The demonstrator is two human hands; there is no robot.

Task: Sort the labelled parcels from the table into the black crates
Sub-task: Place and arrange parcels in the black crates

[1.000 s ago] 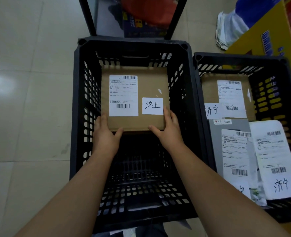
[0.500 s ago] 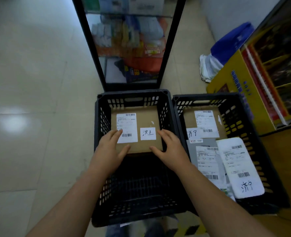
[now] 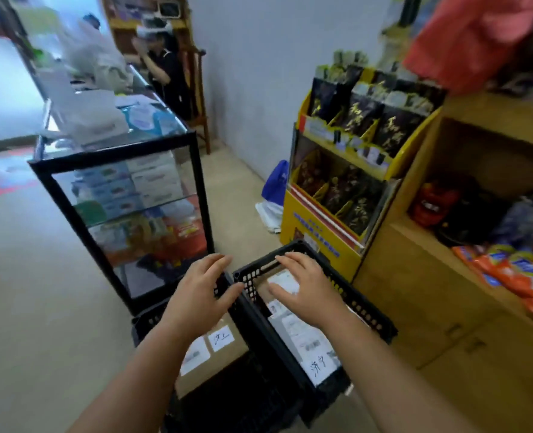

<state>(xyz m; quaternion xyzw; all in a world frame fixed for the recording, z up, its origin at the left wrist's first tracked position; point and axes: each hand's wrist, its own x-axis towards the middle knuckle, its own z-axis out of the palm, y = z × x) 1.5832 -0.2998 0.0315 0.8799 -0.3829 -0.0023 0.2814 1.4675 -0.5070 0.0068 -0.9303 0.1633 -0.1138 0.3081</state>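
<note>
Two black crates stand on the floor below me. The left crate [image 3: 143,323] holds a brown cardboard parcel [image 3: 224,354] with white labels, lying flat. The right crate [image 3: 368,310] holds several labelled parcels, among them a white mailer [image 3: 318,364] with handwriting. My left hand [image 3: 202,295] hovers above the left crate, fingers spread and holding nothing. Over the right crate's far end my right hand [image 3: 305,285] hangs with fingers apart, likewise without anything in it.
A glass display case [image 3: 127,198] with a black frame stands just behind the left crate. A yellow snack rack [image 3: 337,195] and a wooden shelf unit [image 3: 465,260] line the right side. Another person [image 3: 165,57] stands at the far counter.
Both hands let go of the brown parcel in the left crate and rose above the crates. The view tilted up from the crates toward the room.
</note>
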